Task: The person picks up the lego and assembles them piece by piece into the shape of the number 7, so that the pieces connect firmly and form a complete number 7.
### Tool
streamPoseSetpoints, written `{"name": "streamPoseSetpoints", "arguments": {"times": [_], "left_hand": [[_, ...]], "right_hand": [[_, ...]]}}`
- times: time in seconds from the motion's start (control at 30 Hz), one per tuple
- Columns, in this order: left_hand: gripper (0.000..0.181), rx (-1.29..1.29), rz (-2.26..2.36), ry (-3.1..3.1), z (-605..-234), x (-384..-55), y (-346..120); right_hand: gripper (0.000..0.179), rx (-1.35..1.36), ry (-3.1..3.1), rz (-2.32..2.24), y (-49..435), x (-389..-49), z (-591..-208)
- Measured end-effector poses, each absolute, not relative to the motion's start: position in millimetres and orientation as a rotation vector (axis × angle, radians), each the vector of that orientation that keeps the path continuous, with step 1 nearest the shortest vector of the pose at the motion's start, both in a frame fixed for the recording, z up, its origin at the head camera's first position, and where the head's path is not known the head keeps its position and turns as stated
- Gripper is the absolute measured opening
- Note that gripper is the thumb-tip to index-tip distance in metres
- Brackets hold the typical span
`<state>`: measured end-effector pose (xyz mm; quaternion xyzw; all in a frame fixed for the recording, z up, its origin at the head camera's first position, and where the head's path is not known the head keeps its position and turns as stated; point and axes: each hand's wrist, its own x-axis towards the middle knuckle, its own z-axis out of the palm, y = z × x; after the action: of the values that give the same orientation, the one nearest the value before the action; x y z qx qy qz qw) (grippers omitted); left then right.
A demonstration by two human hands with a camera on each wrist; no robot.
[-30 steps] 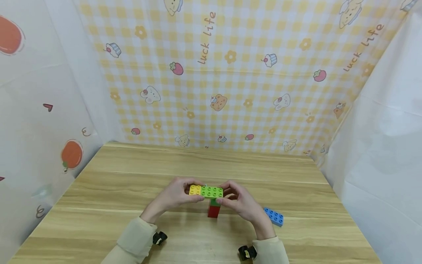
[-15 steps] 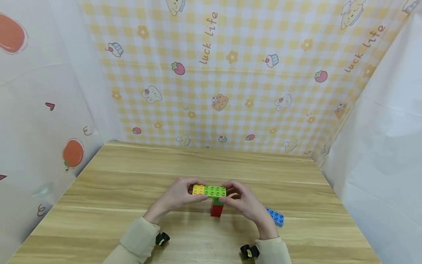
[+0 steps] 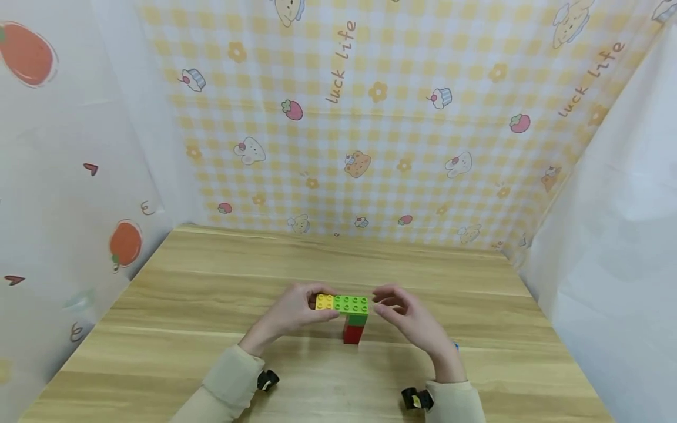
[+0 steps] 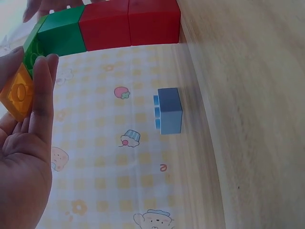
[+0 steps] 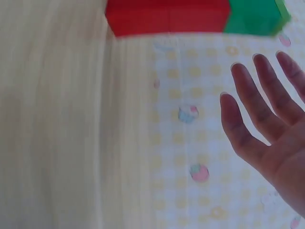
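Observation:
A small tower stands upright on the table, with two red bricks (image 4: pixel 128 24) at the bottom and a dark green brick (image 3: pixel 357 320) above them. Across its top lies a lime green brick (image 3: pixel 351 304), overhanging to the left. A yellow brick (image 3: pixel 324 302) adjoins the lime one's left end, pinched between the thumb and fingers of my left hand (image 3: pixel 293 308). My right hand (image 3: pixel 418 329) is just right of the lime brick, apart from it, fingers spread and holding nothing in the right wrist view.
A pale blue brick (image 4: pixel 170 110) stands on the table past the tower in the left wrist view. Another blue brick (image 3: pixel 456 346) is mostly hidden by my right wrist. A patterned cloth (image 3: pixel 328 147) hangs behind the wooden table (image 3: pixel 238 258).
My right hand has let go of the lime brick and moved right, now covering most of the blue brick. The left hand keeps its grip on the yellow one. The view has shifted slightly.

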<state>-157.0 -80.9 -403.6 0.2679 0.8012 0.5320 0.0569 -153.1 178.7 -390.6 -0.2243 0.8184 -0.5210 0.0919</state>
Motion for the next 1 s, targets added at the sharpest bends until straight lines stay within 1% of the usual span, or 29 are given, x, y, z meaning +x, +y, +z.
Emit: {"name": "streamPoseSetpoints", "arguments": {"times": [0.2,0.5,0.7,0.83,1.0], "left_hand": [[0.033,0.811,1.622,2.416,-408,-157,-77],[0.033,0.789,1.624,2.404,-406,-159,-77],[0.034,0.791,1.593,2.433,-401,-161,-78],[0.035,0.778,1.594,2.427,-401,-160,-78],[0.036,0.785,1.597,2.423,-404,-158,-78]], "right_hand": [[0.026,-0.582,2.62,-1.401,224,-155,-406],[0.026,-0.621,2.762,-1.098,285,-148,-421],[0.03,-0.648,2.841,-0.952,308,-146,-432],[0.037,-0.701,2.903,-0.831,320,-146,-439],[0.044,-0.705,2.875,-0.757,328,-149,-444]]}}
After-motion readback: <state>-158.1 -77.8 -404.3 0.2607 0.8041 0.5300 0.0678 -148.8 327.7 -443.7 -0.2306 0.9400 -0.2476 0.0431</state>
